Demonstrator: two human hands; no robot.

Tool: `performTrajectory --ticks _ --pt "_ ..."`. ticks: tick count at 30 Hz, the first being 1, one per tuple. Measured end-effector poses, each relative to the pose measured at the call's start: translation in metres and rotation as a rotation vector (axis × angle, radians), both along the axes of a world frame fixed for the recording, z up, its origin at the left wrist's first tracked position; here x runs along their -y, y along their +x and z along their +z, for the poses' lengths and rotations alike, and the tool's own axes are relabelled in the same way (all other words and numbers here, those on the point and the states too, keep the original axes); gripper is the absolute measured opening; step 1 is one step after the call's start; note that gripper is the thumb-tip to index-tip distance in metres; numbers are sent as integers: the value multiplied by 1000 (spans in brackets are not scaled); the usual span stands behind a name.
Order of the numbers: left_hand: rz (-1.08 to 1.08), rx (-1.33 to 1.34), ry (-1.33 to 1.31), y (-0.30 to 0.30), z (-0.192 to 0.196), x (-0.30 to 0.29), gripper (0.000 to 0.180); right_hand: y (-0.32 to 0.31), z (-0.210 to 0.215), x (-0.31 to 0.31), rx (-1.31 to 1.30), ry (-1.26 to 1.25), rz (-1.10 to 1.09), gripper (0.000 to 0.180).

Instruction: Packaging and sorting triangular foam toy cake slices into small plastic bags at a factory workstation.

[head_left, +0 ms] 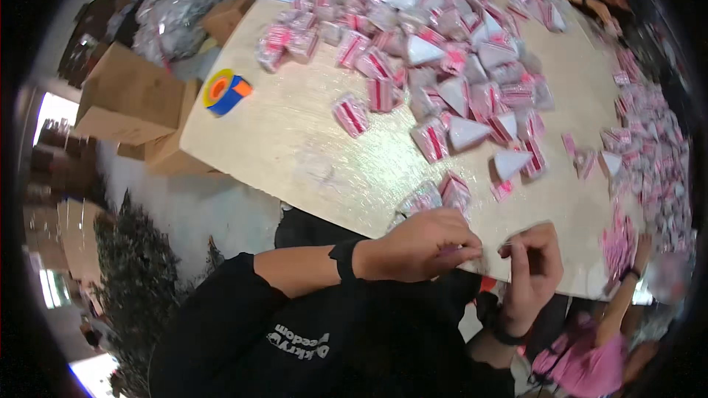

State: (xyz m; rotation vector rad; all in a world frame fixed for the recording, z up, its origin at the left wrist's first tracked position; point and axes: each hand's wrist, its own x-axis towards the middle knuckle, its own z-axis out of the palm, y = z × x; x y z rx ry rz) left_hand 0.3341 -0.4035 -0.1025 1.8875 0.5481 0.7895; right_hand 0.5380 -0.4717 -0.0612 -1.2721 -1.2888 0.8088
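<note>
My left hand (419, 245) is closed in a pinch over the near edge of the table, a dark band at its wrist. My right hand (534, 268) is pinched just to its right, its fingertips a short gap away. Whatever lies between the fingers is too small to make out. Behind my left hand lie a clear-wrapped packet (422, 197) and a pink-and-white wrapped wedge, shaped like a cake slice (455, 190). A small pink piece (502, 191) lies beyond the gap between my hands.
A large heap of wrapped pink-and-white wedges (450, 51) covers the far side of the pale table (273, 140). A blue tape dispenser (227, 93) sits at the left edge. Cardboard boxes (129, 96) stand left. Co-workers' hands (640, 254) reach in at the right.
</note>
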Motion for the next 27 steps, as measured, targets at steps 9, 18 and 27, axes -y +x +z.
performTrajectory --ticks 9,18,27 --pt "-23 -105 -116 -8 -23 -11 15 3 10 5 -153 -48 58 3" --pt "118 -35 -80 -35 35 -48 17 -1 -3 8 -246 -205 -26 7" --pt "366 148 15 -134 141 -105 14 11 -18 19 -188 -270 -73 15"
